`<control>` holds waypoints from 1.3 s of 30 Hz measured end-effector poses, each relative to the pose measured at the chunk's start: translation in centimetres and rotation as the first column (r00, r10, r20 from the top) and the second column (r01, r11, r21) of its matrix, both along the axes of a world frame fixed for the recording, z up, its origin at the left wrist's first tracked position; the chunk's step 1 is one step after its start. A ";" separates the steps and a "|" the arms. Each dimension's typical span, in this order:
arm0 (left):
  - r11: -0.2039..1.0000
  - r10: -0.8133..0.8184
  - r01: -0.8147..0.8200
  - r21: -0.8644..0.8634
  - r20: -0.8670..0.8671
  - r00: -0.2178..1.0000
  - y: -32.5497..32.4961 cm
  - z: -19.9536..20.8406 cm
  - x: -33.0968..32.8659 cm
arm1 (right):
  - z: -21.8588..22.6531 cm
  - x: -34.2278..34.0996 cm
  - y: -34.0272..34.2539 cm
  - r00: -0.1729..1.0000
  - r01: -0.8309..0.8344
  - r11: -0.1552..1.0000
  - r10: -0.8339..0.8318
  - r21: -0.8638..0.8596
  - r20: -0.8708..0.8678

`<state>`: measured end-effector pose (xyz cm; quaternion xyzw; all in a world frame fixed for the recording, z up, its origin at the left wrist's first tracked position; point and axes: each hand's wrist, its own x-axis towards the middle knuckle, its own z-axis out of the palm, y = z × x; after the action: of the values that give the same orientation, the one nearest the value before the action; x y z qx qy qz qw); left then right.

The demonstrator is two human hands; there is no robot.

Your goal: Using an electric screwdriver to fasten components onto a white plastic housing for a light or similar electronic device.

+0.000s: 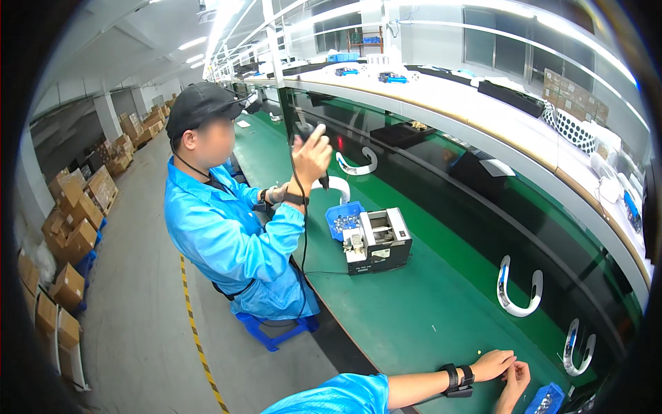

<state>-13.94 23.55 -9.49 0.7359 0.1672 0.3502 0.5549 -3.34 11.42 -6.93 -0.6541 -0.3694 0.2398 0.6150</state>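
My left hand (494, 364) reaches over the green bench with its fingers curled, a black band and device round the wrist. My right hand (514, 383) meets it at the fingertips, fingers bent in a pinch. Anything held between them is too small or hidden to make out. Beside my right hand, at the lower edge, stands a blue bin (545, 400) of small parts. A white U-shaped piece (578, 348) lies just beyond my hands, and a second U-shaped piece (518, 288) lies farther up the bench.
At left a co-worker (234, 228) in blue sits on a blue stool, holding up a dark corded tool (318, 162). A boxy machine (378, 241) and a blue parts bin (345, 219) stand before them. A long shelf (441, 117) runs above the bench.
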 end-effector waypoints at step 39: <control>0.987 -0.124 0.125 -0.101 0.008 0.992 1.1 1.0 -0.5 | -0.4 0.1 0.7 0.986 -0.058 0.998 0.062 0.030 -0.157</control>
<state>-14.47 24.63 -8.50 0.7154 0.1381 0.3064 0.6125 -3.19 12.08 -7.30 -0.6137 -0.3420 0.3047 0.6430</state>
